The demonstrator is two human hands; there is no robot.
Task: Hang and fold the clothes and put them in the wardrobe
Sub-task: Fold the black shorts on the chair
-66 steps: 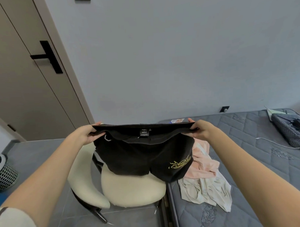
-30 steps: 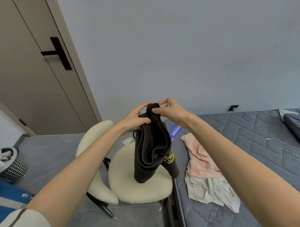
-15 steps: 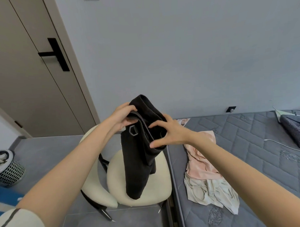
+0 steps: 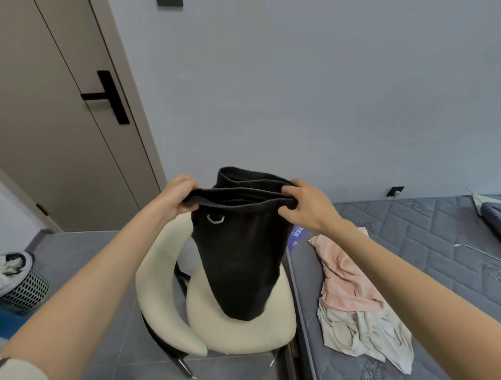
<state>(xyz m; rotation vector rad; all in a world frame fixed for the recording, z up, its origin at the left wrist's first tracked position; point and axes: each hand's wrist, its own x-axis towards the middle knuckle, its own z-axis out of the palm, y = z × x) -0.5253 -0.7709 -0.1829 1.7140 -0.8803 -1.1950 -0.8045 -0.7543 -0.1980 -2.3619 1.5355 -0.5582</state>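
A grey wall [image 4: 297, 88] and a beige door [image 4: 42, 126] are seen behind a grey quilted mattress [image 4: 430, 240] and a cream chair [image 4: 243, 332]. A pink garment [image 4: 349, 280] is left crumpled on the mattress. Compared with half a second ago, the black shorts [image 4: 240, 261] have been drawn out from a bunched hold and now hang flat above the chair seat. The doubled waistband is gripped at one end by the left hand [image 4: 178, 196] and at the other by the right hand [image 4: 309, 204], fingers curled over the cloth.

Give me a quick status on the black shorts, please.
Left grip and right grip each hold the waistband of the black shorts. Shorts hang folded above the cream chair. Nothing blocking.
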